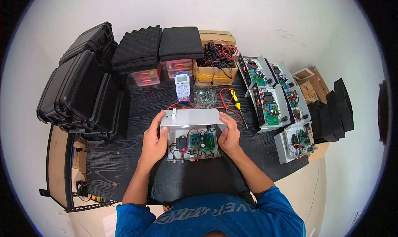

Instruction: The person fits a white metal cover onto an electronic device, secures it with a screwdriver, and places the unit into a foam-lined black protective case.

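Note:
An open grey metal case [170,148] lies near the table's front edge, with a green circuit board [203,141], a black part and red and black wires inside. My left hand [155,138] holds the case's left side, its thumb on the near side of the raised grey panel [192,117]. At the right end of that panel, my right hand [229,134] grips the corner with bent fingers. A small white piece stands at the panel's upper left. Just behind the case are a blue and white multimeter [182,87] and a clear bag of small parts [205,97].
Several open metal units with boards [271,108] stand at the right. Two yellow-handled screwdrivers [238,106] and red leads lie behind my right hand. Black cases [74,87] are stacked left; foam sheets [180,42], red drawers and a cable box [213,75] stand at the back.

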The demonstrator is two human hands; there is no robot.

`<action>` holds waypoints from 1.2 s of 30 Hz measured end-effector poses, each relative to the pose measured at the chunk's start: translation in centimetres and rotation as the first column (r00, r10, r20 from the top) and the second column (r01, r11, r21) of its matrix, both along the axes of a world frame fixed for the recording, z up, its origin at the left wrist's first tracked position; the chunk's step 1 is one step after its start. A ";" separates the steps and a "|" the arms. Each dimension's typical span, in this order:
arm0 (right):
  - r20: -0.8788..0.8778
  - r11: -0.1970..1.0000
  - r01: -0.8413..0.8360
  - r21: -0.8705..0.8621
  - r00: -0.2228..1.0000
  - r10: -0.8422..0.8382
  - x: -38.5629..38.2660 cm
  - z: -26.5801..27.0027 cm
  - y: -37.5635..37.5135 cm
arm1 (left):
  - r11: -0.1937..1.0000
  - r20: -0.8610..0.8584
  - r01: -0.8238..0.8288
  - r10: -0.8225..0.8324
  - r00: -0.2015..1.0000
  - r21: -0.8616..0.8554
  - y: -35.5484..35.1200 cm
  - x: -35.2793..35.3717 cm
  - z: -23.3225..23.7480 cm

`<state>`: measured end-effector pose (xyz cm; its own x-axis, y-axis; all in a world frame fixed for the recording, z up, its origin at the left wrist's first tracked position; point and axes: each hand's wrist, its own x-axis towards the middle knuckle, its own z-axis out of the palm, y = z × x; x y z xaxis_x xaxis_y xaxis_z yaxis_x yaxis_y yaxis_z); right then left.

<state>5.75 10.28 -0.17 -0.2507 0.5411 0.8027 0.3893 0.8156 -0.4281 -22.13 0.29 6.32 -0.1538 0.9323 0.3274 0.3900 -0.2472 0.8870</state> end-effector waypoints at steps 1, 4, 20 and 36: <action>-0.015 1.000 0.012 0.024 1.000 -0.012 0.0 -0.2 0.1 | 1.000 0.062 0.018 -0.018 0.998 0.011 0.1 0.0 -0.4; -0.046 0.997 0.027 0.078 0.999 -0.023 0.2 -1.0 0.8 | 0.972 0.013 0.140 -0.145 0.989 0.187 0.7 -0.3 -1.6; 0.129 0.961 -0.089 -0.260 0.984 0.126 1.5 -0.5 1.5 | 0.966 0.144 -0.043 0.006 0.990 0.254 3.6 0.0 -5.8; 0.092 0.934 -0.006 -0.357 0.995 0.041 -0.1 -4.1 -0.1 | 0.926 -0.072 -0.131 0.167 0.983 0.355 3.0 -0.8 -10.1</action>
<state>5.67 10.22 -4.27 -0.3332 0.7798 0.5299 0.4257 0.6259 -0.6535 -22.91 3.28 -3.75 -0.2325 0.7262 0.6470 0.5274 -0.4648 0.7112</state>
